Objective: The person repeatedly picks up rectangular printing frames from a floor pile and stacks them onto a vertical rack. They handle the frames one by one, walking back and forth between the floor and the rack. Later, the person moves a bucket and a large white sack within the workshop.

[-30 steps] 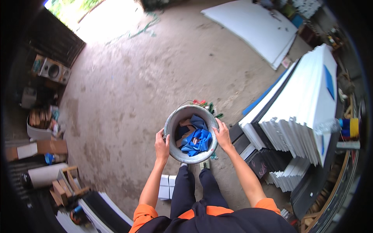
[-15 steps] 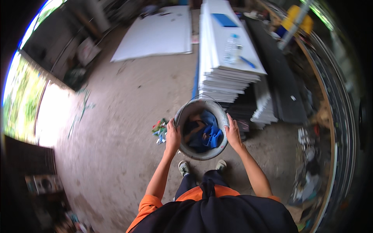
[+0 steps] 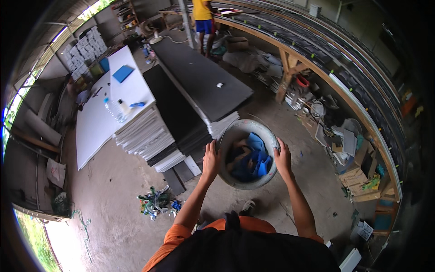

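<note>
In front of my body I carry a grey bucket (image 3: pixel 229 176), held by its sides between both hands. My left hand (image 3: pixel 211 159) grips the left rim, and my right hand (image 3: pixel 283 156) grips the right rim. Inside lie crumpled blue cloths (image 3: pixel 259 158) and some brownish pieces that I cannot make out clearly. Past the bucket's left side stands a stack of white sheets (image 3: pixel 136 77), bearing a clear plastic bottle (image 3: pixel 113 111) and a blue flat piece (image 3: pixel 123 73). A tangle of green, white and blue scraps (image 3: pixel 156 201) lies on the floor to the left.
Black sheets (image 3: pixel 204 84) lie on another stack ahead. A long wooden-framed bench (image 3: pixel 290 54) curves along the right, with cardboard boxes (image 3: pixel 358 179) and clutter beneath. A person in a yellow shirt (image 3: pixel 202 11) stands at its far end. A post (image 3: pixel 186 25) rises nearby.
My view has swung to the right, so the stacks and floor scraps appear farther left and the bench and other person come into sight. Both hands still hold the bucket.
</note>
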The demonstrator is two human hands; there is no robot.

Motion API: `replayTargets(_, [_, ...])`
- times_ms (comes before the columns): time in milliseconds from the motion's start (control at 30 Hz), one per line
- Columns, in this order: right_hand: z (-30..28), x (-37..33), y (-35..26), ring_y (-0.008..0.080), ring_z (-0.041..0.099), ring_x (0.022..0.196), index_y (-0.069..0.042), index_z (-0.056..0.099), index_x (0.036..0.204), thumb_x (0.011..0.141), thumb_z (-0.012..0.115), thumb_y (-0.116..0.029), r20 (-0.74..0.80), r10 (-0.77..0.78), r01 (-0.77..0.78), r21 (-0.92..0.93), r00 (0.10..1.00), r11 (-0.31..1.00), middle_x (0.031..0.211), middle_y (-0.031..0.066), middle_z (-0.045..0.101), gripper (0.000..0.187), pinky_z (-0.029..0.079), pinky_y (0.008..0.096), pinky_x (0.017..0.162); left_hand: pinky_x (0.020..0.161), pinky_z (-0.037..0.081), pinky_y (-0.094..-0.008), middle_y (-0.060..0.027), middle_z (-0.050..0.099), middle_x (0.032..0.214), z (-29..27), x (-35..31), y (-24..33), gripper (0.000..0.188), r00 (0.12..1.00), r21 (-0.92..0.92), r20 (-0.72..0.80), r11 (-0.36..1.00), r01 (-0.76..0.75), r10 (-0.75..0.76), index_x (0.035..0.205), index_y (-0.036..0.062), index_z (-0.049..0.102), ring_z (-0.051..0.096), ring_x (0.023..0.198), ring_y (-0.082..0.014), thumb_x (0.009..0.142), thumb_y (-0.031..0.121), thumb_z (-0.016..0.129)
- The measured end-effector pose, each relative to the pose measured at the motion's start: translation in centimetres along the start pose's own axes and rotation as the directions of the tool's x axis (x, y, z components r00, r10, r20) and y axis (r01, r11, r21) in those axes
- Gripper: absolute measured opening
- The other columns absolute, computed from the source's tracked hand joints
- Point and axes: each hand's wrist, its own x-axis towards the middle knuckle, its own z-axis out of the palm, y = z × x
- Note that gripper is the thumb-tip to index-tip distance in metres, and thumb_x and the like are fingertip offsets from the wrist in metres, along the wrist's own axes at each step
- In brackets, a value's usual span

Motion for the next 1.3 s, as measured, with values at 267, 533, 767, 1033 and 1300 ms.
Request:
replayTargets(267, [-5.9,6.1,9.2,0.0347,0.05,0.098,-0.004,0.045,0.116,0.078,0.054,-0.009,-0.081,0.073,-0.072,0.01,0.994,0.997,0.106,0.0204,0.052,0.039,0.04,0.0376,0.082,0.073,0.042,-0.0441,-0.0212,0.047,0.102,11.4,5.3,5.5,0.039,0.997,-0.047,0.008,0.996,-0.081,0.081,0.117,0.0026,0.04,0.05,0.09,-0.04,0.081,0.015,0.05])
replayTargets(533, [-6.3,14.1,14.3,0.0358,0.05,0.093,-0.006,0.045,0.115,0.077,0.056,-0.01,-0.049,-0.05,0.05,-0.008,0.998,0.999,0.101,0.0203,0.052,0.04,0.041,0.0404,0.079,0.076,0.041,-0.0399,-0.022,0.048,0.099,16.4,11.0,6.8,0.038,1.0,-0.161,0.019,0.987,0.015,-0.012,0.114,0.0004,0.043,0.049,0.091,-0.0384,0.08,0.015,0.052])
replayTargets(767, [-3.7,21.6,14.0,0.0367,0.049,0.097,-0.003,0.044,0.115,0.074,0.059,-0.007,0.102,-0.145,0.137,0.081,0.984,0.987,0.105,0.0215,0.05,0.044,0.04,0.0398,0.082,0.085,0.038,-0.0363,-0.0202,0.049,0.106,16.9,13.9,6.0,0.039,0.983,-0.21,-0.116,0.971,0.113,-0.14,0.114,0.0,0.044,0.049,0.099,-0.0331,0.081,0.018,0.054])
replayTargets(1033, [2.4,25.0,10.8,0.0354,0.048,0.103,-0.003,0.041,0.119,0.071,0.06,-0.003,0.415,-0.381,0.281,0.283,0.826,0.917,0.111,0.022,0.049,0.051,0.038,0.0381,0.087,0.077,0.041,-0.0352,-0.0175,0.052,0.102,13.4,9.6,3.9,0.038,0.859,-0.14,-0.38,0.939,0.314,-0.344,0.112,0.0006,0.045,0.052,0.091,-0.0288,0.078,0.015,0.057])
replayTargets(1300, [10.9,21.3,2.5,0.0341,0.047,0.105,0.0,0.042,0.117,0.072,0.059,-0.002,0.526,-0.613,0.292,0.569,0.59,0.769,0.114,0.0204,0.049,0.048,0.038,0.0372,0.089,0.078,0.04,-0.0381,-0.0187,0.05,0.098,7.2,0.2,2.8,0.035,0.572,-0.104,-0.671,0.823,0.558,-0.472,0.111,0.0016,0.045,0.05,0.09,-0.0327,0.079,0.014,0.055])
